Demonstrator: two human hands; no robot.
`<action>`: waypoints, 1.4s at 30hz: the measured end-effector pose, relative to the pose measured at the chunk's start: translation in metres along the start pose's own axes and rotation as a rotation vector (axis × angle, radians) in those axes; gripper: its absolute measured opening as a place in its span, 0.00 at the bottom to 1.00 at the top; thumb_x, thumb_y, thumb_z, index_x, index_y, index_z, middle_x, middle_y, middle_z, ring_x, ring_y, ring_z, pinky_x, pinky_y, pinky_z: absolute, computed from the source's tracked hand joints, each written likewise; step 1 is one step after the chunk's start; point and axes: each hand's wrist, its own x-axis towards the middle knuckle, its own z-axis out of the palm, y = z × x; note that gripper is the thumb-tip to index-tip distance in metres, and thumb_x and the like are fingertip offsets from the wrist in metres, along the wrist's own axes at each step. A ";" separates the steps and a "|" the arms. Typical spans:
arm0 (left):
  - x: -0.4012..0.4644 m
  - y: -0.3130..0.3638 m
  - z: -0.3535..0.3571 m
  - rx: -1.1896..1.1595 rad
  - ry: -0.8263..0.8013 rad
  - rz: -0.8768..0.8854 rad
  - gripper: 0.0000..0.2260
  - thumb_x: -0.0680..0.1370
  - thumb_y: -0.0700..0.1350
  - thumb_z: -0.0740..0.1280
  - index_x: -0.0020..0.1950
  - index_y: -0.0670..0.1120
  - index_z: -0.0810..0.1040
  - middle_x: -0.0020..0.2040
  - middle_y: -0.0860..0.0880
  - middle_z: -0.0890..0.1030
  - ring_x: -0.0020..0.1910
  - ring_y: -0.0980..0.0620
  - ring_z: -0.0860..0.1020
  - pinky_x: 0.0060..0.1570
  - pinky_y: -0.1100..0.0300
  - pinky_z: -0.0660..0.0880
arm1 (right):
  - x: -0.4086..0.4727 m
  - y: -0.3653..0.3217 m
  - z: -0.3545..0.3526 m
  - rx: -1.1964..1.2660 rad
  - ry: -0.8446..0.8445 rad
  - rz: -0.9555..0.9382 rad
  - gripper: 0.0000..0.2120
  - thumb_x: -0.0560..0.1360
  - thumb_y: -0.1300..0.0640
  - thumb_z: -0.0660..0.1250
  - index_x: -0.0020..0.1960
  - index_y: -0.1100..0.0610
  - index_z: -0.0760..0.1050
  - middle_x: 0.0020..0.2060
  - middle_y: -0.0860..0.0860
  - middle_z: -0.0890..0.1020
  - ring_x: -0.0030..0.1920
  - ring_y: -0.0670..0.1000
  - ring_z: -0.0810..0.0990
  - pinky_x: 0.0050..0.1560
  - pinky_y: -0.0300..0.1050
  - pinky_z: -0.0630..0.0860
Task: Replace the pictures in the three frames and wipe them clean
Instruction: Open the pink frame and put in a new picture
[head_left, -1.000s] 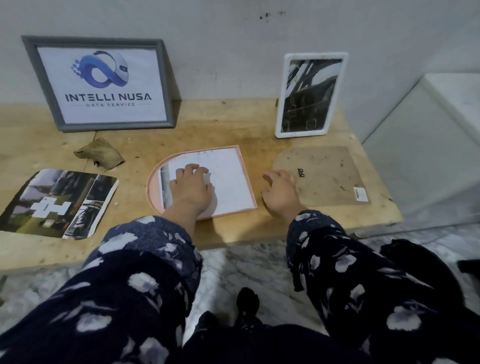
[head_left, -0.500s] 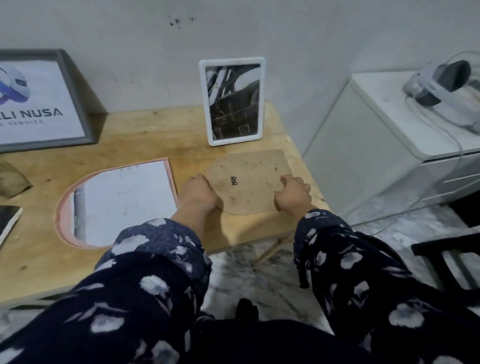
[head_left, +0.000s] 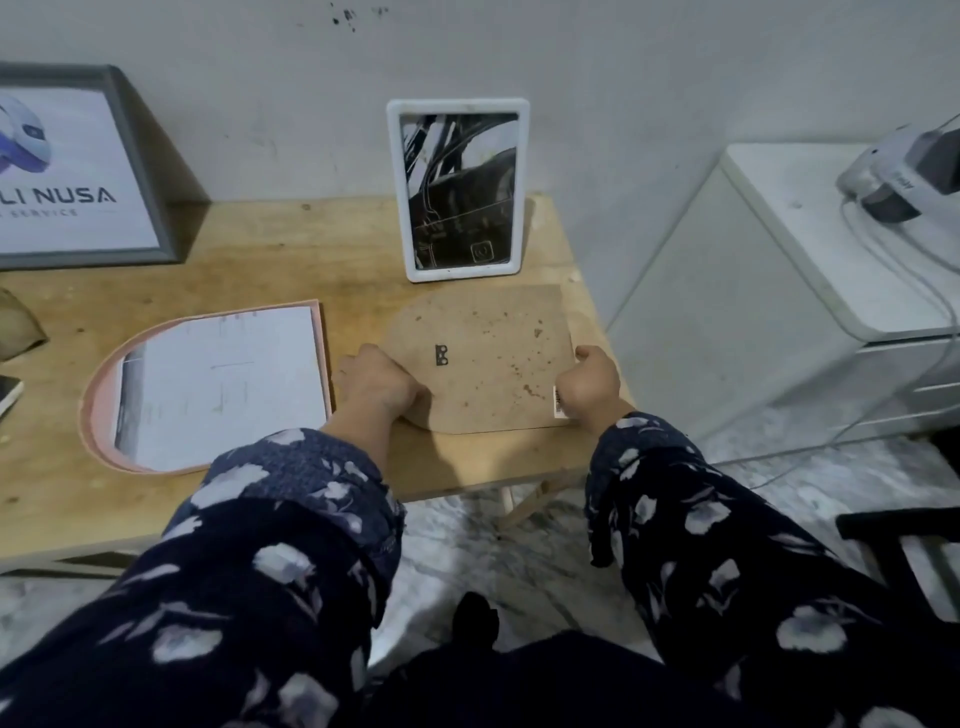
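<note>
The brown backing board (head_left: 483, 358) lies flat near the right end of the wooden table (head_left: 270, 270), its rounded end toward the left and a small black hanger fitting on its upper face. The left hand (head_left: 376, 384) grips the board's rounded left edge with curled fingers, and the right hand (head_left: 592, 387) grips its right edge beside a barcode sticker (head_left: 557, 401) (both hands are closed on the board, one at each side). Both arms wear dark floral sleeves (head_left: 291, 525).

Just left of the board lies the pink arched frame (head_left: 322, 364), face down, with a white sheet of paper (head_left: 223, 379) resting inside it, blank side up. Behind the board, the white-rimmed frame (head_left: 458, 189) stands upright against the wall, holding a dark black-and-white picture. At the far left the grey frame (head_left: 130, 161) leans on the wall, showing a printed logo and lettering, partly cut off by the picture's edge. A crumpled brownish cloth (head_left: 18, 325) sits at the left edge of the table, only partly in view.

To the right of the table stands a white cabinet (head_left: 753, 270) with a grey-and-white device (head_left: 904, 176) and its cable on top.
</note>
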 end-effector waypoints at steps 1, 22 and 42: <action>-0.001 -0.003 -0.007 0.015 0.033 0.003 0.32 0.67 0.52 0.78 0.65 0.43 0.68 0.65 0.40 0.69 0.65 0.38 0.68 0.64 0.47 0.69 | -0.001 -0.004 0.004 0.038 -0.013 -0.005 0.25 0.72 0.66 0.61 0.69 0.57 0.69 0.63 0.57 0.75 0.61 0.61 0.75 0.63 0.55 0.73; 0.000 -0.180 -0.177 -0.311 0.328 -0.053 0.41 0.71 0.45 0.76 0.78 0.49 0.57 0.72 0.40 0.58 0.68 0.40 0.67 0.70 0.51 0.64 | -0.099 -0.135 0.158 0.051 -0.301 -0.395 0.24 0.72 0.61 0.69 0.67 0.54 0.72 0.46 0.47 0.78 0.45 0.49 0.78 0.44 0.42 0.77; 0.018 -0.218 -0.175 -0.026 0.243 -0.043 0.35 0.69 0.52 0.77 0.70 0.47 0.64 0.66 0.43 0.63 0.67 0.41 0.62 0.65 0.42 0.65 | -0.112 -0.133 0.200 -0.020 -0.257 -0.327 0.23 0.75 0.63 0.64 0.69 0.51 0.71 0.58 0.53 0.78 0.45 0.54 0.82 0.40 0.48 0.83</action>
